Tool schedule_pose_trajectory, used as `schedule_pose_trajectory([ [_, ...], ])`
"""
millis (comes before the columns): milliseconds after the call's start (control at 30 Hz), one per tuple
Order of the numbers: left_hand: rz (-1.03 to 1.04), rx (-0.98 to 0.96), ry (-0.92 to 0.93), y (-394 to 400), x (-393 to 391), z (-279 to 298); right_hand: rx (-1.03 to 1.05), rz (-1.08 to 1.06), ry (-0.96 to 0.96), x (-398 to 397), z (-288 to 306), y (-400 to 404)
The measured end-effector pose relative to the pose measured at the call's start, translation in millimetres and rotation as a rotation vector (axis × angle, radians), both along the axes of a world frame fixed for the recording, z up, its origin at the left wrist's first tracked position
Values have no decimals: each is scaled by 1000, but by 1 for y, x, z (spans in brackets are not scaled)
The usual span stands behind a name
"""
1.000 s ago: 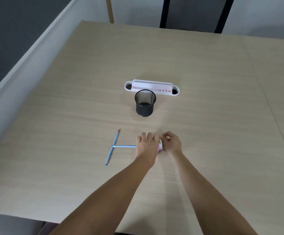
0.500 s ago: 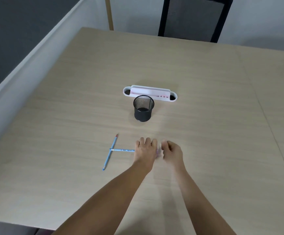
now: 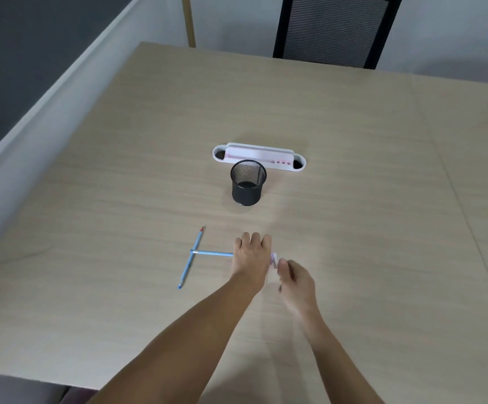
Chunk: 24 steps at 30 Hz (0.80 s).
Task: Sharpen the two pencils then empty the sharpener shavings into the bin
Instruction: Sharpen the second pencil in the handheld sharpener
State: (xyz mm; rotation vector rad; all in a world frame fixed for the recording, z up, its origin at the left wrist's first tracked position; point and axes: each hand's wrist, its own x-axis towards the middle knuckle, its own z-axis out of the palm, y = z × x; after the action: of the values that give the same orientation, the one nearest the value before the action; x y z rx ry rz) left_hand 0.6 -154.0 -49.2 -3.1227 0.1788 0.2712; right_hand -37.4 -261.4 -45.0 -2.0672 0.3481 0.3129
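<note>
Left hand (image 3: 251, 255): lay palm-down over the near end of a blue pencil, fingers curled round the shaft, gripping it.
Held pencil (image 3: 213, 253): ran roughly level across the bench, its free end pointing left and touching the middle of the second pencil; its other end was hidden under the left hand.
Right hand (image 3: 295, 279): sat just right of the left hand, fingers bunched round a small pale pink object, pinching it.
Sharpener (image 3: 274, 257): only a sliver of pink and white showed between the two hands, touching both; its shape could not be made out.
Second pencil (image 3: 191, 258): blue, lying loose on the bench at a steep slant, its reddish tip toward the far side and its blunt end toward the person; together with the held pencil it formed a sideways T.
Mesh bin (image 3: 248, 182): a dark round wire cup standing upright beyond the hands, well apart from them.
White holder (image 3: 259, 156): a long, low tray with rounded ends, just behind the mesh bin, with a pink-marked strip along its top.
Bench (image 3: 383, 199): pale wood grain.
Chair (image 3: 333, 27): a black back at the far edge of the bench.
</note>
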Motion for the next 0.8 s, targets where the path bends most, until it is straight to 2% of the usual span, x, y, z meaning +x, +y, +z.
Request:
schedule_pose_trajectory([
  [67,-21,18,-3,1,-1,-1,73,-26,-18,23,8,0],
  [133,15,23,19,1,-1,5,59,-93,-24,51,2,3],
  [267,18,4,22,0,0,4,95,-169,147,75,-32,4],
  [400,35,29,39,-3,-1,10,-117,-58,117,39,-35,5],
  [500,28,29,21,-2,-2,8,-155,-17,51,1,-28,1],
  [567,14,33,8,-1,0,5,-86,3,58,-7,-13,-4],
  [700,-2,-3,5,0,-1,8,260,-65,113,23,17,-4],
  [800,0,-29,-13,0,0,9,210,-67,60,61,7,-1],
])
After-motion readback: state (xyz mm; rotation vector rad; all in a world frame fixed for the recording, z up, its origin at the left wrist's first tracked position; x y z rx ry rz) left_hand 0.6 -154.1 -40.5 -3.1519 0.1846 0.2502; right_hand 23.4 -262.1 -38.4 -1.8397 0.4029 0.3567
